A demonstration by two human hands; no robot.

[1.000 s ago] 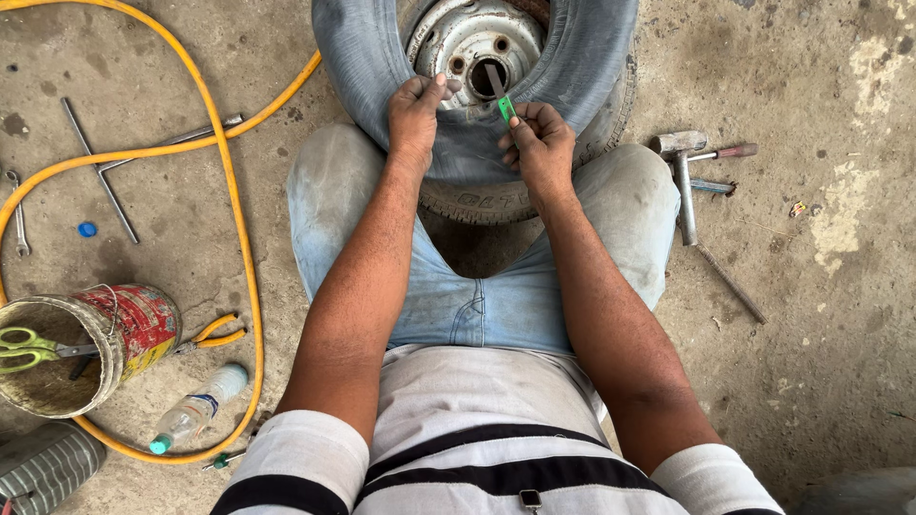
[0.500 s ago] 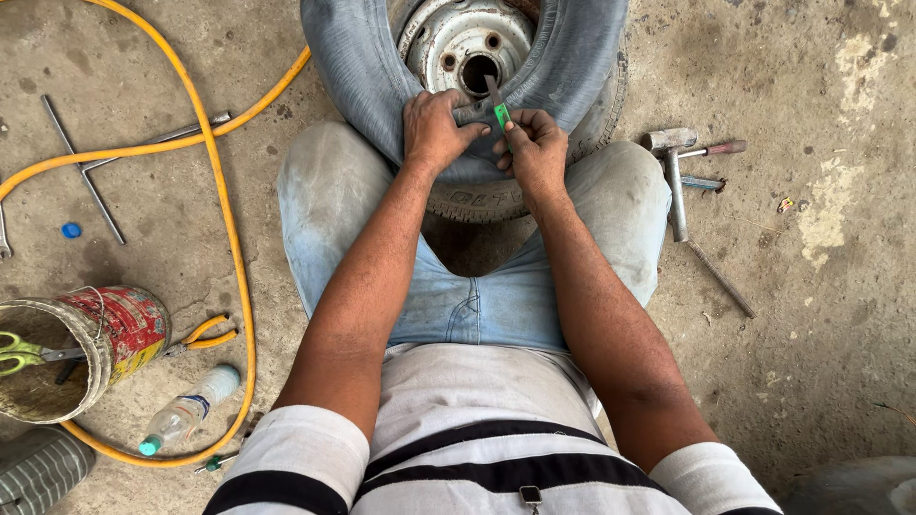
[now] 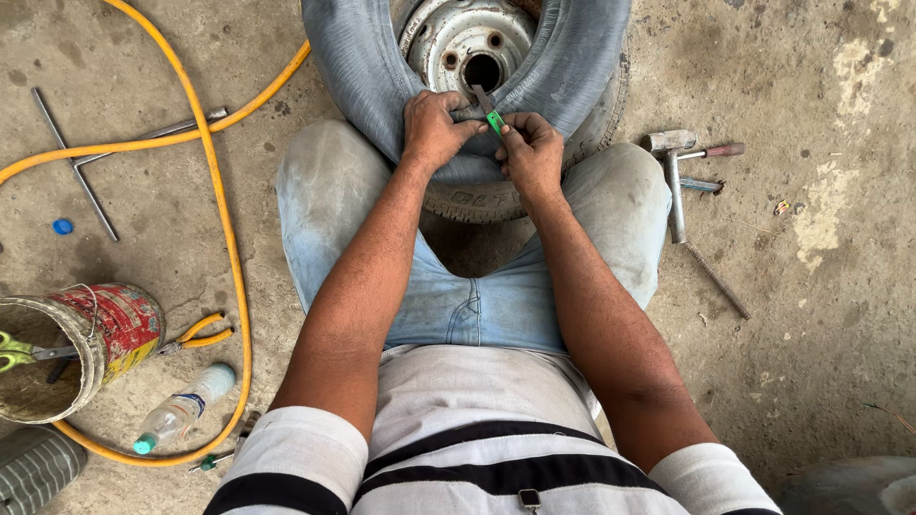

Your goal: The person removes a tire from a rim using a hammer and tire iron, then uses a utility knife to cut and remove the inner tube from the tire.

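A small tyre (image 3: pixel 367 72) on a pale steel rim (image 3: pixel 458 38) stands between my knees on the concrete floor. My left hand (image 3: pixel 434 129) presses on the grey tyre sidewall just below the rim. My right hand (image 3: pixel 530 153) pinches a small green-handled tool (image 3: pixel 494 120) whose metal tip points up at the edge of the rim. Both hands touch each other over the sidewall.
A yellow hose (image 3: pixel 215 191) loops across the floor at left. A cross wrench (image 3: pixel 81 167), a tin bucket (image 3: pixel 86 339) with scissors, yellow pliers (image 3: pixel 200 334) and a plastic bottle (image 3: pixel 181 410) lie left. Hammers (image 3: pixel 673 181) lie right.
The view has shifted slightly and my hands have closed together on the sidewall, the left hand sliding right toward the green tool.
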